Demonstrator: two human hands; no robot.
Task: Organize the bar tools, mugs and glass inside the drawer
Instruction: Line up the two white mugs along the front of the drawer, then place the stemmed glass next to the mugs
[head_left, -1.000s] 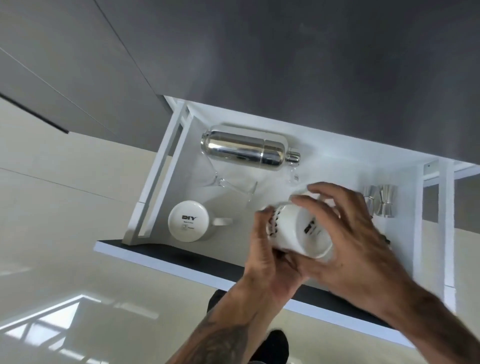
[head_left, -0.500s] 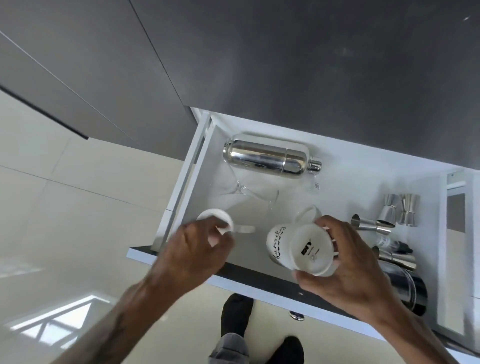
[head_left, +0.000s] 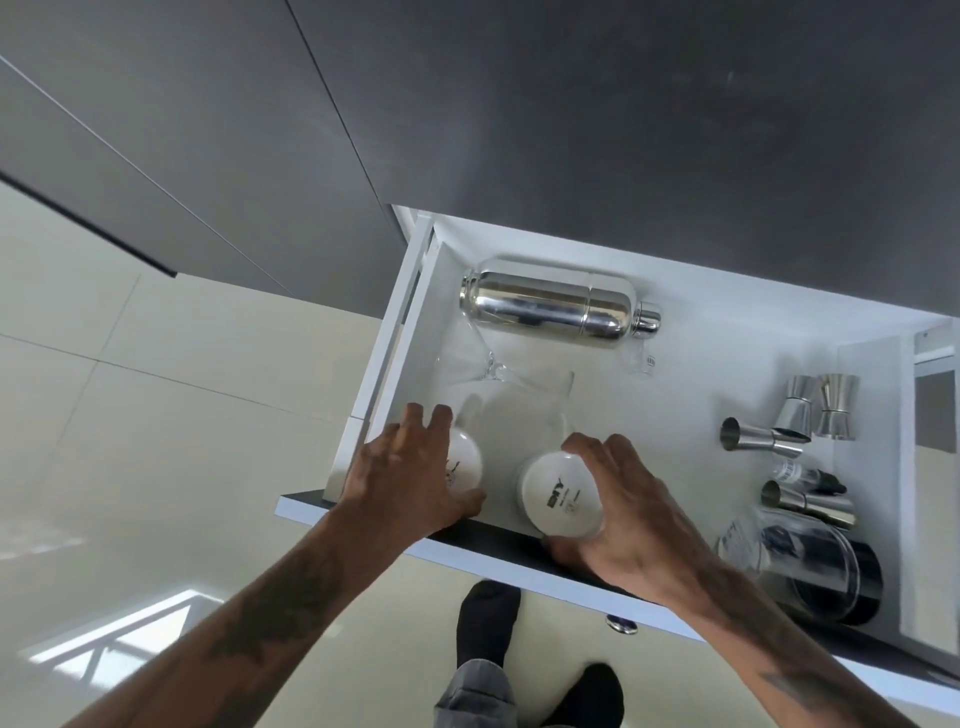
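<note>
drawer (head_left: 395, 332) is pulled out, white inside, dark front edge toward us. both our hands are in it at the near-left corner, each on an upturned white mug.

left hand (head_left: 410, 478) is wrapped over the left mug (head_left: 465, 465), fingers spread across its far side, thumb at the near side, so clamped on it. that mug sits just beside the drawer's left wall, some dark script on its side.

right hand (head_left: 623, 509) grips the right mug (head_left: 558, 493) from the right, fingertips curled over the far rim of the base, thumb under the near side. clamped on it too. base faces up with printed lettering, too blurred to read. we can't tell whether either mug is resting on the drawer floor or held just off it. the two mugs are just beside each other, small gap between.

behind them a clear cocktail glass (head_left: 519, 374) lies on its side. behind that the steel shaker (head_left: 558, 306) lies lengthwise along the back wall, cap end pointing right.

right side of drawer: two jiggers (head_left: 818, 410) upright side by side, two more lying down nearer to us, then a big clear cup (head_left: 800, 566) over a dark container at the near-right corner.
</note>
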